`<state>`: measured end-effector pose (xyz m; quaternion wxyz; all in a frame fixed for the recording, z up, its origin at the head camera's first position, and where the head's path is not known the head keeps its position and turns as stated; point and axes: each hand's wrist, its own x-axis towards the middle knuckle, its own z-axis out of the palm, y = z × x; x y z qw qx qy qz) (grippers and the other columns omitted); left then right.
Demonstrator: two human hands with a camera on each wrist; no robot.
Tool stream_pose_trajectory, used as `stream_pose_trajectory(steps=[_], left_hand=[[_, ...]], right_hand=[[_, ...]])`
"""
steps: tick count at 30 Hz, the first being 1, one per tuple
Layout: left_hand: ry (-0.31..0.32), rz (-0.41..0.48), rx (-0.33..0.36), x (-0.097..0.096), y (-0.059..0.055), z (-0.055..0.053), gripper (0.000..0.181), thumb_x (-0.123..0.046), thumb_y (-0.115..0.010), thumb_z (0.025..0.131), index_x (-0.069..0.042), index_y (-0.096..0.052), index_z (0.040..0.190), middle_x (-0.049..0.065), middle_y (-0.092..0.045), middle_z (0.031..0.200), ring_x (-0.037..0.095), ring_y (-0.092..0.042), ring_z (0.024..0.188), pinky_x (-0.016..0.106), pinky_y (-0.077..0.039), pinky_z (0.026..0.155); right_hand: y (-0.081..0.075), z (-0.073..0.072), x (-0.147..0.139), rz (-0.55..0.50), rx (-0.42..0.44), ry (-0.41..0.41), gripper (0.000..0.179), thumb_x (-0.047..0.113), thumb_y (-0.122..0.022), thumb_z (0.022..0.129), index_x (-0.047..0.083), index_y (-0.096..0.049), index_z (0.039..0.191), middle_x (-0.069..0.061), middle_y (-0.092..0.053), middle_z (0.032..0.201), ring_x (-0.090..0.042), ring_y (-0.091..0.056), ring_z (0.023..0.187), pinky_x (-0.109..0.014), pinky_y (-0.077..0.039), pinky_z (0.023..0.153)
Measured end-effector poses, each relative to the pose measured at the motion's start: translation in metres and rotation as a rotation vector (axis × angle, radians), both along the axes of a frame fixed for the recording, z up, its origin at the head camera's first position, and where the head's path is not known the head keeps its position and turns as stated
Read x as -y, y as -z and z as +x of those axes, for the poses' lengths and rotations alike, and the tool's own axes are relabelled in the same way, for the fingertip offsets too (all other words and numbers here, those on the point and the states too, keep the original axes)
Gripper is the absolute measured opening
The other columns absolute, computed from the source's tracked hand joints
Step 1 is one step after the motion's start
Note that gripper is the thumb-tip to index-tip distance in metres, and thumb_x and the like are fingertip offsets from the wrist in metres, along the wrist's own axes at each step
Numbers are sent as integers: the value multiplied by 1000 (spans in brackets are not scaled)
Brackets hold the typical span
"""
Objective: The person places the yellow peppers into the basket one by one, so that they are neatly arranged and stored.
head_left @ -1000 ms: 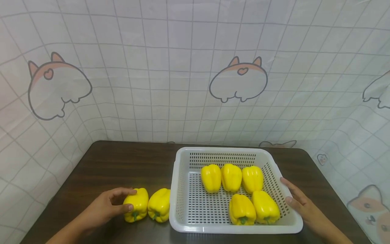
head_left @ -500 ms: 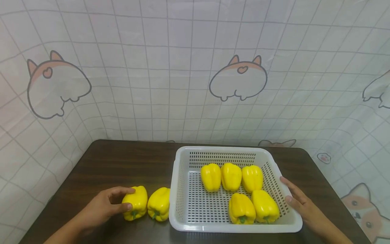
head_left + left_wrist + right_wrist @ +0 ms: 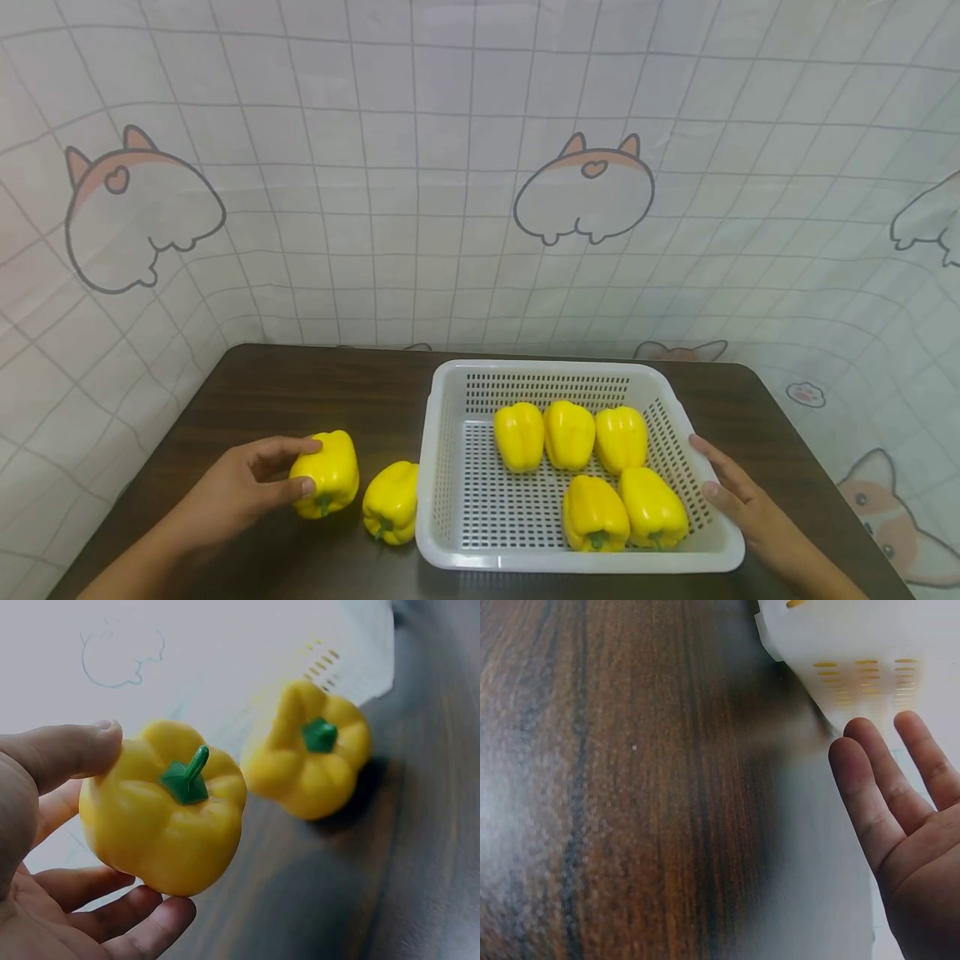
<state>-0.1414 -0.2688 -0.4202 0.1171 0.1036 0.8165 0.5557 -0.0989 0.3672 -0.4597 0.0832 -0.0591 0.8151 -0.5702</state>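
Observation:
My left hand (image 3: 236, 492) pinches a yellow bell pepper (image 3: 330, 475) between thumb and fingers, left of the basket. Its green stem (image 3: 187, 780) faces the left wrist camera, and the pepper's shadow falls on the table below. A second yellow bell pepper (image 3: 392, 504) rests on the table between that one and the basket's left wall. Several more yellow peppers (image 3: 596, 517) lie inside the white perforated basket (image 3: 480, 560), three at the back and two at the front right. My right hand (image 3: 750, 508) has its fingers extended, fingertips right at the basket's right rim.
The dark wood-grain table (image 3: 315, 387) extends behind and to the left of the basket. A white grid-patterned sheet (image 3: 420, 208) with cartoon animals hangs around its back and sides.
My left hand has lifted its pepper and drawn it slightly left, up and away from the neighbouring pepper. The right hand, the basket and its peppers stay put.

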Motion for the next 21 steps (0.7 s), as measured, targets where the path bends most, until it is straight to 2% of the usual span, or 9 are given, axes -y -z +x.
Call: stream_pose_trajectory(steps=[10,15,21], left_hand=[[37,14,-82,-13,-22,1,49,-23,-80,90,-9,-65,135,15,-52,150,43,-50,134,27,-53,93],[87,85,-62,-27,-30,0,49,-19,-81,89,-8,-66,134,15,-49,152,43,-53,131,30,-55,92],[106,80,-75,-42,-36,-2,48,-21,-83,88,-10,-68,132,11,-51,152,42,-50,134,29,-55,92]], right_hand=[[-1,1,1,-16,-8,-17,62,18,-36,111,18,-7,165,-40,-6,159,-26,-74,91,-48,-62,68],[-2,1,1,-14,-2,-12,62,18,-36,111,16,-6,165,-41,-7,159,-25,-73,93,-48,-62,69],[-3,2,1,-9,-6,-18,62,18,-36,112,16,-5,165,-41,-7,159,-22,-73,95,-48,-62,69]])
